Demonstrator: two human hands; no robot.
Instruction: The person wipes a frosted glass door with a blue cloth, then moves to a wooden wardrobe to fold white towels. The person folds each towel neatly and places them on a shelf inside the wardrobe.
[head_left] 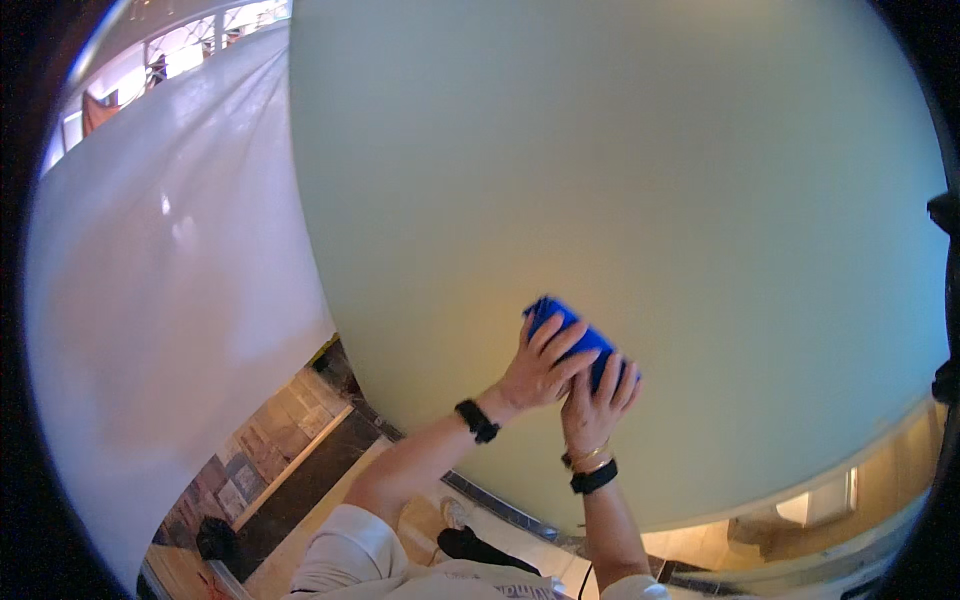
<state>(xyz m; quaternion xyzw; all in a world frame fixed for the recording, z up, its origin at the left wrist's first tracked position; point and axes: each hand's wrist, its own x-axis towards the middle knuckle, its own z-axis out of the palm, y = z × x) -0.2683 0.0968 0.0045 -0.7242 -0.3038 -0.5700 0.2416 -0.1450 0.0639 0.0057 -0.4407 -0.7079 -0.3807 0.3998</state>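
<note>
Both of my hands are on a blue oblong block, which lies flat against a pale green wall and slants from upper left to lower right. My left hand is closed over its upper left part with the fingers spread across the top. At the lower right end, my right hand grips with its fingers bent over the block. The two hands touch near the thumbs. The block's face toward the wall is hidden, so I cannot tell its exact kind.
A translucent plastic sheet hangs along the wall's left edge. Below it lies a floor with patterned tiles and a dark strip. Dark edging runs along the wall's foot. A lit recess with a pale box-like fixture shows at lower right.
</note>
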